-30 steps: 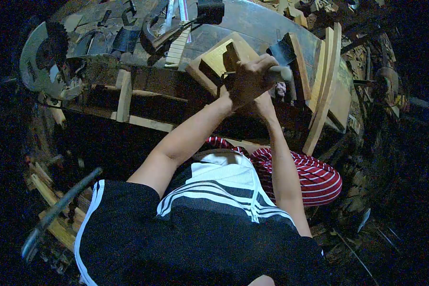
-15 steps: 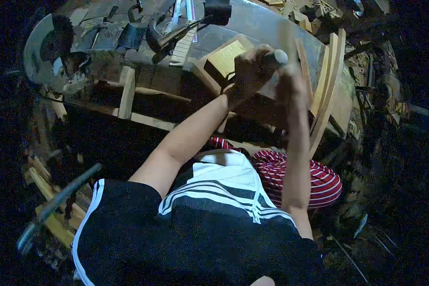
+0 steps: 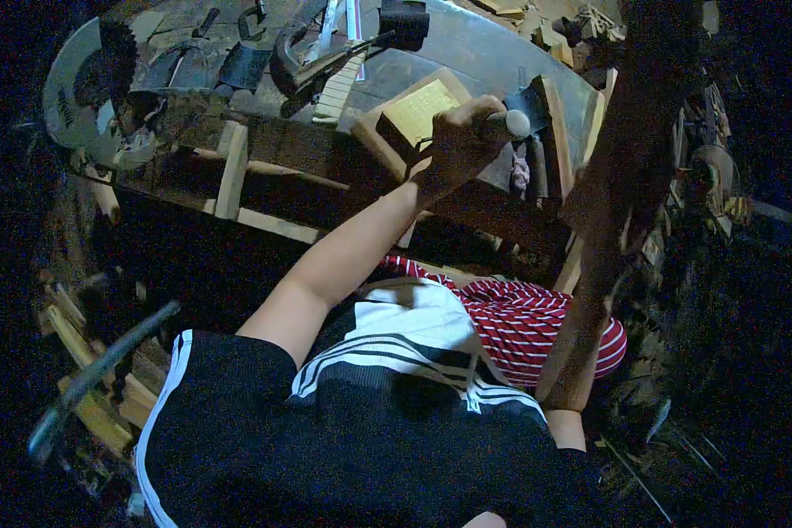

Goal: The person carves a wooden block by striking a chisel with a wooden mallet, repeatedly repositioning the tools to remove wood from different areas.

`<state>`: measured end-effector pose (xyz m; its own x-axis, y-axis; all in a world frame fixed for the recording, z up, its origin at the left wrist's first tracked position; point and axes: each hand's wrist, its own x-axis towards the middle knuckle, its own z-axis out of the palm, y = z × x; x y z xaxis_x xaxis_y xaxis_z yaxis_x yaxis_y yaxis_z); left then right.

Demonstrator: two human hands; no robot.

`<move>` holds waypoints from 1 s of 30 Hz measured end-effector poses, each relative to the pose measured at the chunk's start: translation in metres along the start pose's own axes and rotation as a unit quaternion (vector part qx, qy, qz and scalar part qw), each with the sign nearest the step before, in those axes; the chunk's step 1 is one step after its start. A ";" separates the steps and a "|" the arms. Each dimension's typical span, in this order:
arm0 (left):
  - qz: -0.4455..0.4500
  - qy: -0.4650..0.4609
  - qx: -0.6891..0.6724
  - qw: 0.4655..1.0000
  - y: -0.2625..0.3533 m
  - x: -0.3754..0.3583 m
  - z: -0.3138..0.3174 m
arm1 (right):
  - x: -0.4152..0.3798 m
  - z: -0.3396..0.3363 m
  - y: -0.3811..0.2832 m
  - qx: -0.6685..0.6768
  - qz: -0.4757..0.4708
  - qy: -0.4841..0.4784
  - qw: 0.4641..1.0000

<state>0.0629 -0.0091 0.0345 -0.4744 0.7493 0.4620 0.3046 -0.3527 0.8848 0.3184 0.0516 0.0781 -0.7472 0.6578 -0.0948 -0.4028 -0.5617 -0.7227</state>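
My left hand is closed around the handle of a chisel, whose pale, round butt faces up at me. Its blade is hidden below the fist. Beside that hand lies a wooden block with a brightly lit yellowish face. My right hand is raised close to the camera, dark and smeared. From it a big dark shape, apparently a wooden mallet, runs up to the top edge of the view. Details of its head cannot be made out.
A C-clamp and rulers lie on the bench. A toothed circular blade stands at the left end. Wooden strips stand at the right. Striped red cloth is below, with a metal bar lower left.
My right hand has risen from beside the chisel, up and to the right, towards the camera, with the mallet. My left hand keeps its hold on the chisel and has barely moved.
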 end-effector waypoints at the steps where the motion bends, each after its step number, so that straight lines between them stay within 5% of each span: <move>1: 0.016 -0.001 0.015 1.000 0.003 0.004 0.000 | -0.007 0.083 0.033 -0.224 -0.065 0.057 0.971; 2: 0.021 -0.002 0.010 1.000 -0.002 0.003 0.004 | 0.029 0.135 0.047 -0.436 -0.128 0.116 0.883; 3: 0.007 0.001 -0.039 0.999 -0.006 0.002 0.007 | 0.041 0.169 0.038 -0.622 -0.183 0.171 0.742; 5: -0.006 0.005 -0.085 0.996 -0.014 0.002 0.012 | 0.041 0.152 0.032 -0.622 -0.203 0.153 0.740; 7: -0.046 -0.030 -0.015 0.998 -0.003 0.001 0.002 | 0.030 0.154 0.026 -0.476 -0.126 0.259 0.831; 8: -0.049 -0.038 -0.058 0.996 -0.004 0.001 0.000 | 0.023 0.142 0.033 -0.360 -0.175 0.255 0.880; 10: -0.026 -0.025 -0.044 0.998 -0.009 -0.001 0.001 | 0.029 0.153 0.039 -0.431 -0.164 0.230 0.857; 13: -0.009 -0.013 -0.106 0.994 -0.020 -0.006 0.013 | 0.038 0.172 0.037 -0.636 -0.167 0.160 0.737; 15: -0.030 -0.004 -0.166 0.986 -0.020 -0.003 0.013 | 0.033 0.162 0.033 -0.620 -0.165 0.153 0.752; 18: 0.006 0.006 -0.013 1.000 -0.005 0.001 0.002 | 0.021 0.153 0.035 -0.558 -0.122 0.262 0.778; 21: 0.048 0.009 0.025 0.998 -0.010 0.004 -0.001 | 0.029 0.160 0.040 -0.629 -0.105 0.168 0.752; 23: 0.030 -0.004 -0.037 0.999 -0.030 0.000 0.015 | 0.039 0.164 0.041 -0.673 -0.180 0.169 0.697; 25: -0.031 -0.019 -0.131 0.991 -0.035 -0.003 0.014 | 0.041 0.145 0.050 -0.513 -0.174 0.212 0.813; 26: 0.142 -0.039 0.187 0.971 -0.030 0.005 0.000 | 0.045 0.128 0.055 -0.462 -0.212 0.235 0.828; 27: 0.143 -0.041 0.188 0.971 -0.043 0.000 0.010 | 0.050 0.117 0.058 -0.461 -0.212 0.235 0.829; 29: 0.158 0.123 0.195 0.960 -0.079 -0.013 0.046 | 0.058 0.097 0.062 -0.454 -0.101 0.260 0.847; 30: 0.054 -0.004 0.197 0.979 -0.059 -0.005 0.016 | 0.063 0.076 0.073 -0.520 -0.082 0.237 0.817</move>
<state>0.0609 0.0169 -0.0214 -0.4157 0.7247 0.5495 0.6482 -0.1877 0.7379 0.2022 0.0138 0.0710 -0.3412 0.9399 -0.0155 0.3736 0.1205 -0.9198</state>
